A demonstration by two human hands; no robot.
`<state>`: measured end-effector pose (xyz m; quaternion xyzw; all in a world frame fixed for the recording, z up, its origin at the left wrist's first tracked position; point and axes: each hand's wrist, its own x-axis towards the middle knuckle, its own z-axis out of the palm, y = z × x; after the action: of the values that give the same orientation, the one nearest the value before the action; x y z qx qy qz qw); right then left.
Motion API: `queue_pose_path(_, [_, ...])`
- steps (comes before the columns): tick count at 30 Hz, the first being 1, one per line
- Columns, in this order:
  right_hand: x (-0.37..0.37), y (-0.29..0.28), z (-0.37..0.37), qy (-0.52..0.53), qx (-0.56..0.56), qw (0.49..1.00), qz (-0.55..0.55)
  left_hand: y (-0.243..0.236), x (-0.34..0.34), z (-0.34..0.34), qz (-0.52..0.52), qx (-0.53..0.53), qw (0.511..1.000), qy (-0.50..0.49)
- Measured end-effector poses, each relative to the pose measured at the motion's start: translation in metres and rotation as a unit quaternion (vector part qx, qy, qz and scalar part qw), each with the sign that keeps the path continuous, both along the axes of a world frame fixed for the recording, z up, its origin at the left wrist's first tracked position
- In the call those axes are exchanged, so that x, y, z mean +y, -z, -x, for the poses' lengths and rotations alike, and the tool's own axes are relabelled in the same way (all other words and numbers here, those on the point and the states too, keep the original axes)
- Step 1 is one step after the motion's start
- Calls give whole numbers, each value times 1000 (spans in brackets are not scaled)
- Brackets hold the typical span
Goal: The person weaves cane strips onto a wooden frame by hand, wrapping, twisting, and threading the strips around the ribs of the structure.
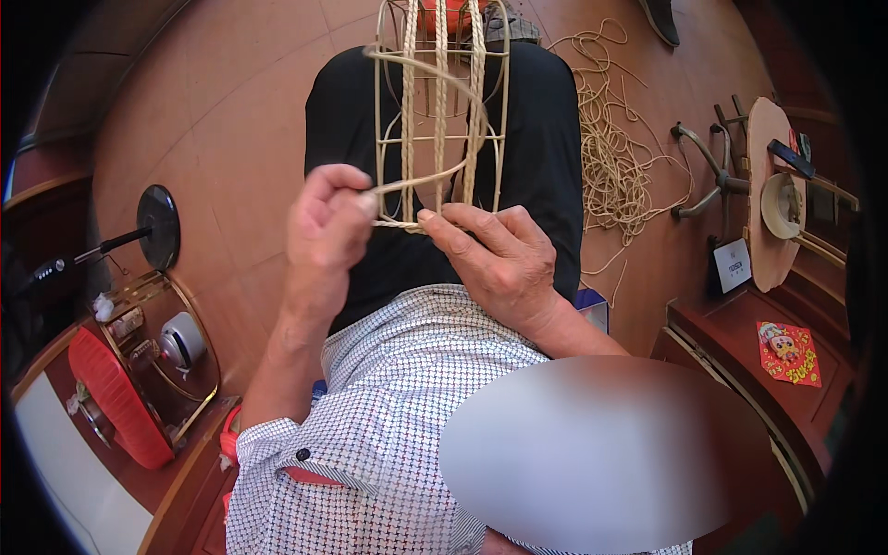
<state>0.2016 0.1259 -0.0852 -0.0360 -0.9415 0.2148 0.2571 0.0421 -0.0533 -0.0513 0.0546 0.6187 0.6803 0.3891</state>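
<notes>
A wire frame (504, 104) lies across my lap, its near end toward me. Three twisted strands of beige cord (408, 111) run lengthwise along it, and its near bar is wrapped in the same cord. My left hand (328, 217) is closed, pinching a working length of cord (421, 179) at the frame's near left corner. That length loops up over the frame and back. My right hand (499, 250) grips the near bar between thumb and fingers, right of the left hand. The fingers partly hide the wrapped bar.
A loose heap of beige cord (606, 162) lies on the tiled floor to the right. Beyond it stand a metal stool base (717, 176) and a wooden top (768, 250). At left are a black round stand (159, 227) and a red cushion (118, 398).
</notes>
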Motion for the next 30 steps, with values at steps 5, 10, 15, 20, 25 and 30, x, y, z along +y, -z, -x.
queue_pose_path(5, [-3,3,-1,-4,-11,1000,-14,-4,-27,43,-21,-1,996,-81])
queue_pose_path(10, [-12,-4,-5,-33,-54,997,-45,-18,14,81,-93,107,988,-68])
queue_pose_path(15, [-18,-15,-7,-50,-116,989,-78,-19,77,99,-97,185,976,64])
queue_pose_path(20, [-20,-13,-3,-44,-121,992,3,-37,88,65,-69,208,973,67])
queue_pose_path(25, [-23,-14,-1,-19,-111,992,51,-29,39,25,103,306,945,45])
queue_pose_path(30, [-24,-16,1,-9,-103,992,73,-12,32,-14,163,516,837,76])
